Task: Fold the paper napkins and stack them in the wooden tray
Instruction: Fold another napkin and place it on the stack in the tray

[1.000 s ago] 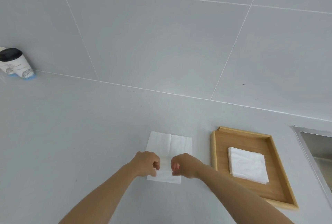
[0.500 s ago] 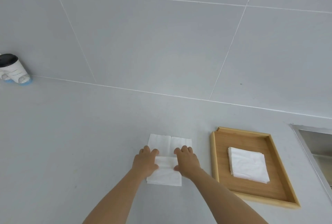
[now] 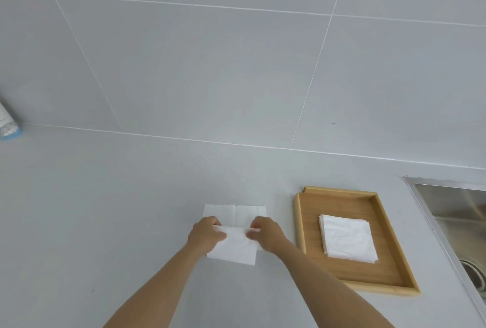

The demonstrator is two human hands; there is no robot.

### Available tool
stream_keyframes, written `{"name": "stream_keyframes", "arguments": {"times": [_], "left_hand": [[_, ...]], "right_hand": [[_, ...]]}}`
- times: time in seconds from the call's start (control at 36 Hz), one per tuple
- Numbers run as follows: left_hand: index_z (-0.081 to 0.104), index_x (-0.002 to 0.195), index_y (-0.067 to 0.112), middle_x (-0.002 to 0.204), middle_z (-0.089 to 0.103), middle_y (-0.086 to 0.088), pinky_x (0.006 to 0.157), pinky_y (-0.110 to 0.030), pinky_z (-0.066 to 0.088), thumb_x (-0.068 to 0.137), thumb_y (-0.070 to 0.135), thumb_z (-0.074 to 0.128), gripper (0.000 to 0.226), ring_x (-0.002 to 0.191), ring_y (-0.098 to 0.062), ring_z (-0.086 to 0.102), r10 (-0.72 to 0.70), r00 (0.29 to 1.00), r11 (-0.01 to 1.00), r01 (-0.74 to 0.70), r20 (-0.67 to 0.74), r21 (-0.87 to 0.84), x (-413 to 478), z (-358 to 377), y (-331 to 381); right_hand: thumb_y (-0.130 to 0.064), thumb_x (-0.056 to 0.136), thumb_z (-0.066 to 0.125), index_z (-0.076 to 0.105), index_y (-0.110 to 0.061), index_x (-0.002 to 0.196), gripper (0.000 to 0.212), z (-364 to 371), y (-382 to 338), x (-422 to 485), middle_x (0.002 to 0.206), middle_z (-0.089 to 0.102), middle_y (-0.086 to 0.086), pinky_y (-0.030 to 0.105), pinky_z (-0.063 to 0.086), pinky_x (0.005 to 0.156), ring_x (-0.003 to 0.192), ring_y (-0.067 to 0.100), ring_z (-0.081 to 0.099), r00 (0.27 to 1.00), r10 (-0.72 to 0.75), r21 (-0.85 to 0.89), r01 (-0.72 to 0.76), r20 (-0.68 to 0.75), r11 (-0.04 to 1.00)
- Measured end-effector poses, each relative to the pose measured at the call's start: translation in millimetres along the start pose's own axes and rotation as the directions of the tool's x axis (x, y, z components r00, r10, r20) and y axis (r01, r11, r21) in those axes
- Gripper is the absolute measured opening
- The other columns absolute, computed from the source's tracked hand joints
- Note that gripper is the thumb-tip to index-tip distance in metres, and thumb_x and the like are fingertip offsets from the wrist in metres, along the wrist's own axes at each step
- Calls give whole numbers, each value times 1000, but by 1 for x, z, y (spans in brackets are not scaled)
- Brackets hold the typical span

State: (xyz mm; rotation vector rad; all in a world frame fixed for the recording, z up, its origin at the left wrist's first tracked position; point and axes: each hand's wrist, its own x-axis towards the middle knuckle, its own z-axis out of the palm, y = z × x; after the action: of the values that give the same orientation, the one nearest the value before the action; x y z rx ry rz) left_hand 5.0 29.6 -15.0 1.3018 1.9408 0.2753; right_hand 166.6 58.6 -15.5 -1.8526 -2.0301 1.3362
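Head camera view, looking down on a pale grey tabletop [image 3: 105, 222]: a person folds a white paper napkin [image 3: 234, 244], the near half doubled over toward the far half, which lies flat and creased down its middle. The left hand [image 3: 206, 234] pinches the folded flap's left edge between thumb and curled fingers; the right hand [image 3: 265, 233] does the same at the right edge, each grip closed on thin paper. Just to the right sits the wooden tray [image 3: 299, 222], holding a stack of folded napkins [image 3: 347, 239] that lies a little askew near the tray's middle. A steel sink [image 3: 452, 212] borders the far right.

The folded layer already looks slightly skewed, its near corner dipping to the right, so pressing the crease now would likely set a crooked fold. Paper this soft may tear or crumple if the two hands pull apart. Carried limp, it could spring open before reaching the tray, and a careless drop might nudge the stack further out of line
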Motion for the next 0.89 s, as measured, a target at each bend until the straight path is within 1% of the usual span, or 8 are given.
{"name": "stream_keyframes", "arguments": {"times": [0.11, 0.28, 0.36, 0.44, 0.56, 0.67, 0.75, 0.89], "left_hand": [[44, 64, 21, 87, 53, -6, 60, -25, 37, 81, 6, 61, 29, 83, -23, 51, 33, 999, 964, -32, -1, -264, 0, -9, 20], [42, 102, 17, 94, 55, -15, 60, -22, 43, 81, 0, 61, 33, 73, -21, 53, 108, 994, 851, -79, 26, -519, -2, -8, 61], [39, 102, 16, 88, 54, -15, 57, -21, 41, 82, -2, 59, 34, 66, -18, 51, 149, 989, 825, -134, -18, -549, -2, -1, 85], [39, 97, 16, 84, 52, -10, 57, -22, 39, 85, -3, 53, 26, 64, -17, 48, 183, 982, 816, -172, -36, -552, -2, 11, 109], [42, 78, 20, 80, 51, -6, 58, -24, 37, 87, -3, 49, 25, 65, -18, 46, 208, 977, 834, -202, -47, -514, 0, 31, 137], [52, 68, 19, 78, 53, -2, 64, -24, 40, 85, -6, 49, 30, 82, -22, 50, 239, 971, 850, -212, -6, -483, 2, 55, 158], [64, 88, 9, 85, 56, 0, 69, -24, 43, 84, -6, 52, 20, 90, -21, 53, 247, 967, 859, -193, 55, -474, 2, 73, 171], [59, 120, 8, 117, 52, -6, 100, -32, 43, 83, -1, 60, 38, 117, -23, 51, 244, 961, 908, -179, 131, -379, -1, 100, 182]], "right_hand": [[-11, 87, 58, 43, -21, 61, 32, -25, 2, -1, 66, 45, -5, 21, 36, 60, 64, 11, 44, 999, 12, 275, 2, -46, 962], [-9, 90, 55, 52, -14, 79, 12, -68, 13, -9, 75, 55, 2, 9, 42, 43, 63, 12, 53, 986, 51, 538, 44, -161, 842], [-13, 89, 56, 53, -19, 91, 7, -89, 26, -14, 91, 52, 6, 18, 44, 53, 74, 17, 54, 970, 93, 591, 59, -223, 805], [-14, 89, 57, 46, -25, 113, 29, -109, 42, -24, 95, 50, 6, 24, 45, 63, 81, 19, 54, 967, 98, 631, 75, -234, 773], [-4, 86, 59, 44, -29, 108, 37, -129, 68, -36, 93, 51, 11, 32, 47, 71, 82, 24, 53, 964, 100, 628, 81, -247, 774], [3, 81, 59, 53, -21, 79, 25, -142, 96, -45, 87, 47, 6, 34, 41, 70, 81, 24, 47, 947, 159, 560, 26, -279, 828], [4, 81, 61, 56, -19, 75, 24, -148, 116, -49, 92, 48, 6, 28, 41, 67, 81, 22, 48, 931, 197, 506, -15, -308, 862], [5, 81, 59, 59, -9, 112, 34, -152, 147, -50, 116, 53, 8, 16, 42, 55, 89, 20, 52, 921, 244, 371, -122, -304, 920]]}}
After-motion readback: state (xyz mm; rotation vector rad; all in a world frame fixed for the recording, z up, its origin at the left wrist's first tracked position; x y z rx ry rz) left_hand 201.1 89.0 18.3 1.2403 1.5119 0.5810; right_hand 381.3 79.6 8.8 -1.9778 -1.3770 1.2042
